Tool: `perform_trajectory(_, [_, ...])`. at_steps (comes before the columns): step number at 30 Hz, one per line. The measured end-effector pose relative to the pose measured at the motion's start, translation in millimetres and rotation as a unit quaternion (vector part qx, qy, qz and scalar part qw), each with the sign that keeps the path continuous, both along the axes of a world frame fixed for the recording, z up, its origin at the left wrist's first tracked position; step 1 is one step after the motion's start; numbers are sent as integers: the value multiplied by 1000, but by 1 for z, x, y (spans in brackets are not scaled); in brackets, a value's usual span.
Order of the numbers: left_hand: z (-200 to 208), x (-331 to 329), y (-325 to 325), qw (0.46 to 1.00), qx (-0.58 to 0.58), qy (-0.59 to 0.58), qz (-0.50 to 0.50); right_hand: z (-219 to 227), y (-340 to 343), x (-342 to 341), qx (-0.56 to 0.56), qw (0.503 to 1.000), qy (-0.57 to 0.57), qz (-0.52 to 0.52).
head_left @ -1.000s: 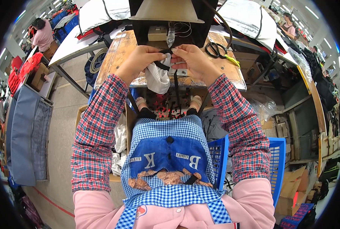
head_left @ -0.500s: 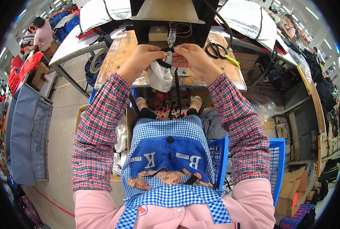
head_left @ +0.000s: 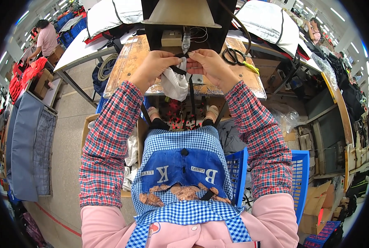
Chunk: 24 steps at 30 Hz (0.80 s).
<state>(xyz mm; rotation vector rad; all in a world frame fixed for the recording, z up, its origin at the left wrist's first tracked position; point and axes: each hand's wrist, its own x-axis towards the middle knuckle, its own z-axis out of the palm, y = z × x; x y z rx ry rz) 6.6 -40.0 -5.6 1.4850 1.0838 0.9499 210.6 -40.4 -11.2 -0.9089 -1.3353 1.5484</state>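
Both hands meet over the front of the worn wooden worktable (head_left: 124, 76), just below a dark machine. Thumb and fingers of my left hand (head_left: 153, 68) pinch a black strap (head_left: 178, 70) beside a small white cloth piece (head_left: 175, 87). The cloth hangs down from the fingers past the table edge. My right hand (head_left: 212, 68) is closed in a pinch at the top of the same strap, its other fingers curled loosely. A black strip (head_left: 192, 95) dangles below the hands. Exactly how strap and cloth join is hidden by the fingers.
The machine has a beige cover (head_left: 180, 18) directly ahead. Black-handled scissors (head_left: 234, 56) lie at the table's right. A blue plastic basket (head_left: 300, 177) stands by my right arm, and a cardboard box (head_left: 87, 124) with white cloth by my left. Two people work farther off.
My hands and the white cloth have sunk very slightly. The fingers of my right hand have shifted a little; both pinches hold.
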Motion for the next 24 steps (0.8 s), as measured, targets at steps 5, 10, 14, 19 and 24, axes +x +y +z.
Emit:
perform_trajectory(5, [-2, 0, 1, 1000, -5, -18, -2, 2, -2, -2, -4, 1000, 0, -6])
perform_trajectory(10, [3, 2, -3, 1000, -9, -18, -2, 1, -1, -1, -7, 1000, 1, -11])
perform_trajectory(14, [5, 3, -5, 1000, -14, -15, 2, 1, -2, -2, -10, 1000, 12, -13])
perform_trajectory(19, [5, 1, -4, 1000, -16, -11, 1, 4, -6, -4, -12, 1000, 18, -22])
perform_trajectory(24, [5, 1, -2, 1000, -16, -3, 2, 6, -6, -3, -19, 999, 12, -27])
